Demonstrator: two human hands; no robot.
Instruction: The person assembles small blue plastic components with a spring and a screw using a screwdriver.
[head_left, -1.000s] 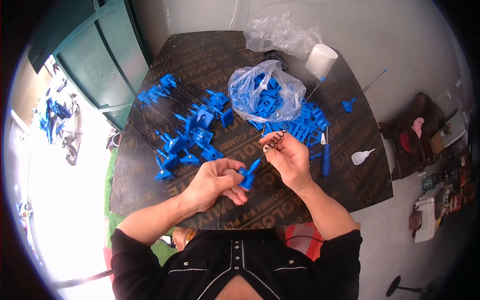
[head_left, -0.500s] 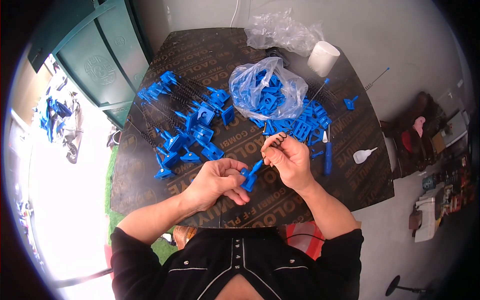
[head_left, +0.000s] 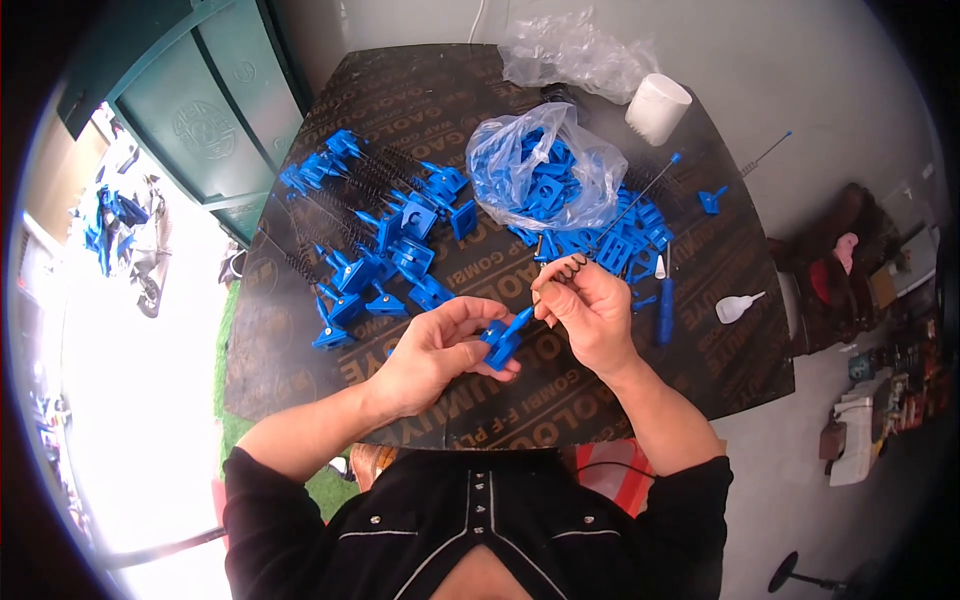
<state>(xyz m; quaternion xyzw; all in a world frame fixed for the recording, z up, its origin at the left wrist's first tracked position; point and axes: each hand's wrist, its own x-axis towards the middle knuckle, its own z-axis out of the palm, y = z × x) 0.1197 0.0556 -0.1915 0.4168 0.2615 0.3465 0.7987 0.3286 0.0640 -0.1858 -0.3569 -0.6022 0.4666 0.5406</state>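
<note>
My left hand (head_left: pixel 425 355) is closed on a blue plastic piece (head_left: pixel 504 350) that has a square base and a pointed cone. The cone slants up and right, its tip by the fingertips of my right hand (head_left: pixel 590 318). That hand pinches a black coiled spring wire (head_left: pixel 571 267), whose coils show above the fingers. Whether the wire's end sits in the cone is hidden by the fingers. To the left lies a group of similar blue pieces (head_left: pixel 412 255) with black spring wires attached.
Beyond my hands, a clear plastic bag (head_left: pixel 590 190) of blue parts stands by loose blue parts (head_left: pixel 628 243). To the right are a blue-handled screwdriver (head_left: pixel 665 312), a small white nozzle bottle (head_left: pixel 735 309) and a white cylinder (head_left: pixel 657 110). The dark table (head_left: pixel 690 390) has printed lettering.
The view has shifted slightly. My left hand's fingers have lifted and re-spread around the blue piece, which is tilted a little differently. My right hand keeps its pinch on the spring wire.
</note>
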